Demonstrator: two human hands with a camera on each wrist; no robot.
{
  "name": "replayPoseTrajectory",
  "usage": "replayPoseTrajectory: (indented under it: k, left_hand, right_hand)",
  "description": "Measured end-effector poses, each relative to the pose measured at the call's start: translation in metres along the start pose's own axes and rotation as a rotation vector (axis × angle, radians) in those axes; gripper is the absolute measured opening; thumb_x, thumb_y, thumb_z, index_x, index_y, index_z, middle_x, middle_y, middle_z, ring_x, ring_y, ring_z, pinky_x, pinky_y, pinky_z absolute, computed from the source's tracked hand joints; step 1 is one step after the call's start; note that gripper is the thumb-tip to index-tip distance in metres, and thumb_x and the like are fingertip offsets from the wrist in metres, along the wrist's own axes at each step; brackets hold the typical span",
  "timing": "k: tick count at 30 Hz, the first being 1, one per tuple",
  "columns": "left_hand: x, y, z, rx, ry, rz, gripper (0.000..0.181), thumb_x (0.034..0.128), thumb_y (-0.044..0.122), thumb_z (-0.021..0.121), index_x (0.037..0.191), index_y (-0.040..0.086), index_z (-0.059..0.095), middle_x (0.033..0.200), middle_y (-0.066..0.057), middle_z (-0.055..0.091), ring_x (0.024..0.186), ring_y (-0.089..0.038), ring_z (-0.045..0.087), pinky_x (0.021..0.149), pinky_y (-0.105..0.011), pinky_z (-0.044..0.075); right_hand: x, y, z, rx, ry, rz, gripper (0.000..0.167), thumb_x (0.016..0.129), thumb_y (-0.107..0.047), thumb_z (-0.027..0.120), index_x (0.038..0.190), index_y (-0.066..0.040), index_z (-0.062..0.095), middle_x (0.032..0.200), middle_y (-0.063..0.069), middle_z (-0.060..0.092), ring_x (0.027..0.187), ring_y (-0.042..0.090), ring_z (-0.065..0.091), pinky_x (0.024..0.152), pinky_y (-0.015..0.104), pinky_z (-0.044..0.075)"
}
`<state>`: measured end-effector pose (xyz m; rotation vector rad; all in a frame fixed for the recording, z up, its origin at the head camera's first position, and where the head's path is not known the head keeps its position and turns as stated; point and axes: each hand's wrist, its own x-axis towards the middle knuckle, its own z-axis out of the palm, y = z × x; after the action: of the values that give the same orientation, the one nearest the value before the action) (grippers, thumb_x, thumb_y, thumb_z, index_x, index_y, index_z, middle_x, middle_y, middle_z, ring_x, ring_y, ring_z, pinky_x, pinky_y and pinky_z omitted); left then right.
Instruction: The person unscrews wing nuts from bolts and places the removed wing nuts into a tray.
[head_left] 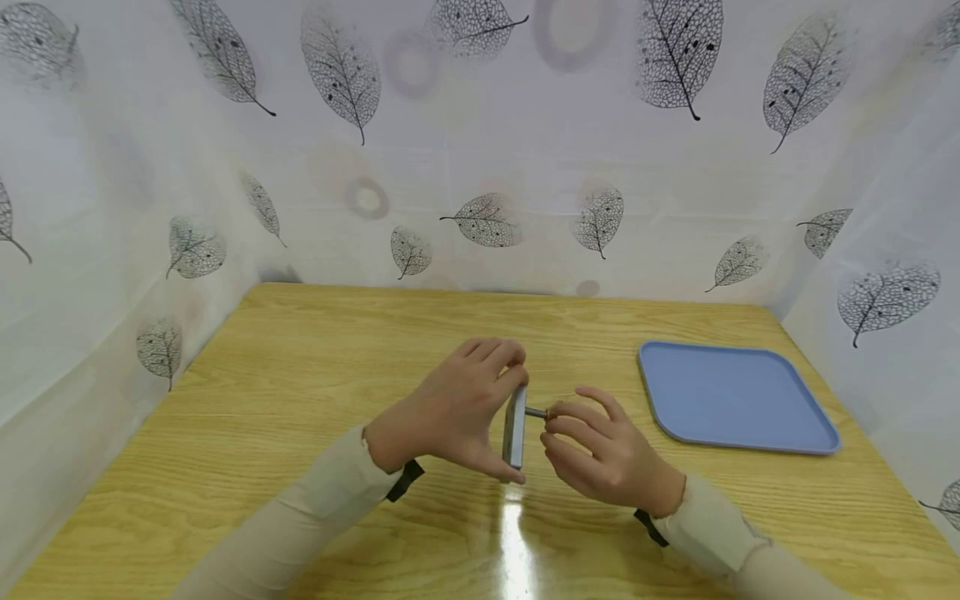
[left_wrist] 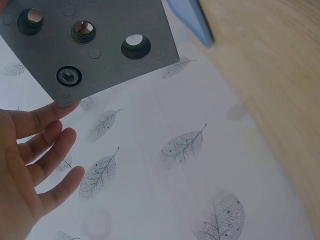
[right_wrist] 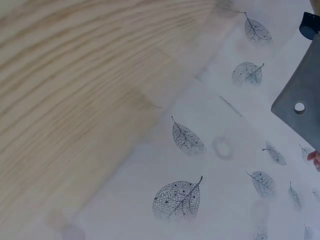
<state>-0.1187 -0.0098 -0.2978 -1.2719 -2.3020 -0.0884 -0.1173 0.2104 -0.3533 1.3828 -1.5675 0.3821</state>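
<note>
My left hand (head_left: 457, 408) grips a flat grey metal plate (head_left: 514, 429) on edge, thumb at its lower edge and fingers at the upper one. A metal bolt (head_left: 536, 412) sticks out from the plate's right side, and my right hand (head_left: 607, 454) pinches its outer end. Whether a small part sits between those fingertips is hidden. The left wrist view shows the plate's other face with several holes, one threaded; a hex-socket screw head (left_wrist: 68, 76) sits sunk in the lower corner hole. In the right wrist view only a plate corner (right_wrist: 295, 95) shows; the right hand is out of sight.
A blue tray (head_left: 735, 396) lies on the right part of the wood-grain table (head_left: 337, 333). White sheeting (head_left: 487, 150) printed with leaves rises behind and at both sides of the table. Both wrists wear dark straps.
</note>
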Motion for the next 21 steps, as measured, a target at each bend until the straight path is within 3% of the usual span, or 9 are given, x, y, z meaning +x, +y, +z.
replayPoseTrajectory:
  k: [3, 6, 9, 15, 17, 21]
  left_hand:
    - [0.0, -0.0002, 0.0, 0.001, 0.0, 0.001, 0.088, 0.0484, 0.088, 0.059, 0.095, 0.013, 0.058, 0.104, -0.001, 0.048, 0.092, -0.016, 0.047, 0.087, -0.032, 0.041]
    - [-0.0001, -0.0003, 0.0, 0.002, 0.0, -0.003, 0.089, 0.0481, 0.088, 0.059, 0.096, 0.013, 0.058, 0.105, -0.001, 0.048, 0.092, -0.017, 0.048, 0.088, -0.032, 0.041]
    - [-0.0005, -0.0001, 0.0005, 0.007, 0.001, -0.004, 0.089, 0.048, 0.088, 0.059, 0.096, 0.013, 0.059, 0.105, -0.002, 0.048, 0.092, -0.017, 0.048, 0.088, -0.033, 0.041]
    - [-0.0006, 0.0001, 0.0012, 0.008, 0.002, -0.001, 0.09, 0.0487, 0.088, 0.059, 0.098, 0.013, 0.059, 0.105, -0.002, 0.049, 0.093, -0.017, 0.048, 0.089, -0.033, 0.041]
    - [-0.0006, 0.0001, 0.0013, 0.005, 0.002, 0.0, 0.09, 0.0487, 0.088, 0.059, 0.098, 0.012, 0.059, 0.106, -0.002, 0.049, 0.093, -0.017, 0.048, 0.088, -0.033, 0.041]
    - [-0.0005, 0.0002, 0.0014, 0.005, 0.001, 0.002, 0.089, 0.0489, 0.088, 0.059, 0.097, 0.013, 0.059, 0.105, -0.002, 0.048, 0.093, -0.017, 0.047, 0.088, -0.032, 0.041]
  right_hand:
    - [0.0006, -0.0016, -0.0001, -0.001, -0.007, -0.021, 0.022, 0.093, -0.014, 0.052, 0.077, -0.009, 0.066, 0.078, 0.005, 0.065, 0.079, 0.023, 0.064, 0.077, 0.047, 0.046]
    - [0.0007, -0.0009, -0.0001, 0.021, 0.018, 0.015, 0.02, 0.093, -0.016, 0.052, 0.08, -0.007, 0.065, 0.08, 0.007, 0.066, 0.08, 0.024, 0.063, 0.078, 0.047, 0.045]
    - [0.0008, 0.0015, -0.0006, 0.07, 0.006, 0.125, 0.021, 0.093, -0.019, 0.053, 0.088, -0.004, 0.066, 0.086, 0.009, 0.066, 0.084, 0.026, 0.062, 0.082, 0.048, 0.043]
    - [-0.003, 0.005, -0.0021, 0.167, -0.159, 0.378, 0.035, 0.096, -0.034, 0.047, 0.099, -0.004, 0.066, 0.097, 0.008, 0.066, 0.096, 0.026, 0.058, 0.093, 0.049, 0.038]
    - [-0.0051, 0.0052, -0.0014, 0.187, -0.174, 0.405, 0.035, 0.097, -0.035, 0.046, 0.096, -0.006, 0.067, 0.094, 0.005, 0.066, 0.095, 0.024, 0.058, 0.093, 0.048, 0.037]
    - [-0.0075, 0.0058, 0.0012, 0.205, -0.117, 0.378, 0.03, 0.096, -0.032, 0.051, 0.089, -0.008, 0.068, 0.087, 0.003, 0.066, 0.089, 0.022, 0.059, 0.092, 0.049, 0.038]
